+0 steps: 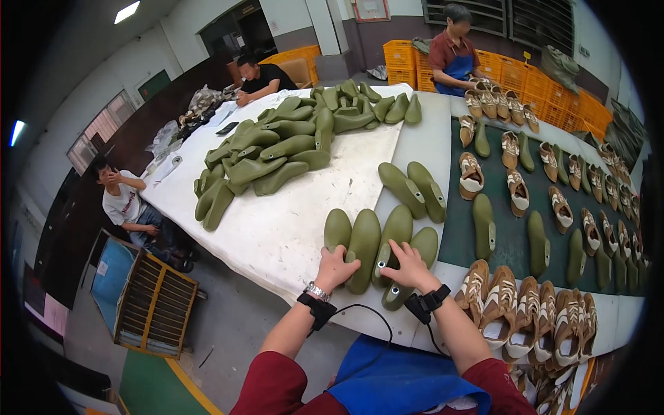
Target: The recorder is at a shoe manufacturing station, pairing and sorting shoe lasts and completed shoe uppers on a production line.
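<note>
A row of green shoe lasts lies at the near edge of the table. My left hand is closed over the leftmost shoe last, its thumb against the second last. Over the two on the right, my right hand grips with fingers curved round the third last, beside the fourth last. Parts of these lasts are hidden under my hands. Just beyond them, a separate pair of lasts lies side by side.
A big heap of green lasts covers the white table. To the right, brown-and-white shoes and single lasts stand on a dark green mat; more shoes line the near edge. Three people sit or stand around. A slatted cart stands left.
</note>
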Motion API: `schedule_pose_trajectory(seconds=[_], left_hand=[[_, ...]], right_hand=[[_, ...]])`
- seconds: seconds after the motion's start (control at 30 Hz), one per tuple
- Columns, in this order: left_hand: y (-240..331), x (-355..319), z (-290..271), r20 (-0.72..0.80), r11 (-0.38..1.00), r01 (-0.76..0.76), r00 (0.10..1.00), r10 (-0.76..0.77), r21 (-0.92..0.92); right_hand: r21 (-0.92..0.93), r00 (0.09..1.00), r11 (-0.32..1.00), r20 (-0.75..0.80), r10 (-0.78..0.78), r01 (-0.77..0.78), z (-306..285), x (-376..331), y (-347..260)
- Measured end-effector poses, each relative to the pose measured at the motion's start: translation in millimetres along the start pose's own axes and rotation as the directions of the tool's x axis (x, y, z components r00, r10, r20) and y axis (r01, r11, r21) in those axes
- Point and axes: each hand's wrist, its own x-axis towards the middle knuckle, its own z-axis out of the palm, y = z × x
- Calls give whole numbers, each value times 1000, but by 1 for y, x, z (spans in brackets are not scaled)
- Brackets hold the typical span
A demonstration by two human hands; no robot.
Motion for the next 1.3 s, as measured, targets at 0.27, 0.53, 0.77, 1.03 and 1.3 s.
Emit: schedule_pose_trajectory(seconds=[0.27, 0.53, 0.77, 1.03, 1.3], left_hand=[[1, -6, 20, -368, 996, -88, 927, 78, -10], [4, -8, 22, -425, 996, -78, 901, 89, 43], [-3, -13, 22, -461, 997, -52, 884, 71, 53], [5, -16, 19, -465, 999, -41, 884, 49, 27], [5, -10, 18, -460, 998, -43, 886, 54, 36]], right_hand=[[-59, 978, 998, -202, -44, 33, 8, 1, -8], [-64, 979, 998, -201, -39, 26, 6, 2, -10], [-25, 972, 997, -219, -80, 77, 8, -1, -17], [-51, 984, 998, -176, -38, 29, 6, 0, -17], [-54, 978, 998, -202, -48, 38, 5, 3, -17]])
